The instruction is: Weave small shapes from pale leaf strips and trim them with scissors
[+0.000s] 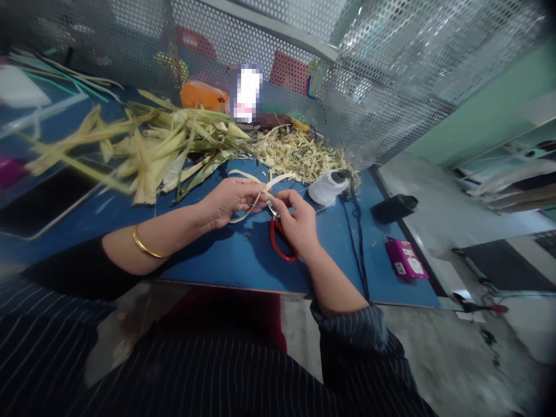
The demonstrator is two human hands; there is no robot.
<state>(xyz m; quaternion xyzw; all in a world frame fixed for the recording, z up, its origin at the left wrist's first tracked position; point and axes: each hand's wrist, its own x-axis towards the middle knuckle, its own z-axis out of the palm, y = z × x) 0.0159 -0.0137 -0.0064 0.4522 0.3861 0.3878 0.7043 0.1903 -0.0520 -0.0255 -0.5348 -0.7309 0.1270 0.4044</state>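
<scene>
Over the blue table, both my hands meet around narrow pale husk strips point(283, 177). My left hand point(232, 201) is closed, with thumb and fingers pinching the strips; one loose strip curls below its fingertips. Red-handled scissors point(287, 257) hang from my right hand point(299, 221), which is closed around their metal part, the handle loops pointing down toward me. The right fingertips also touch the strips close to the left fingertips. Part of the scissors' blades is hidden by the fingers. Just right of the hands stands a cone of white thread point(324, 190).
Dry corn husks point(174, 147) lie heaped behind my left hand, beside a pile of shredded husk point(299, 150). A dark-screened device point(56, 200) is at left. Black cord point(358, 243), a black roll point(393, 208) and a purple packet point(406, 259) lie right. Perforated metal sheeting point(369, 98) borders the back.
</scene>
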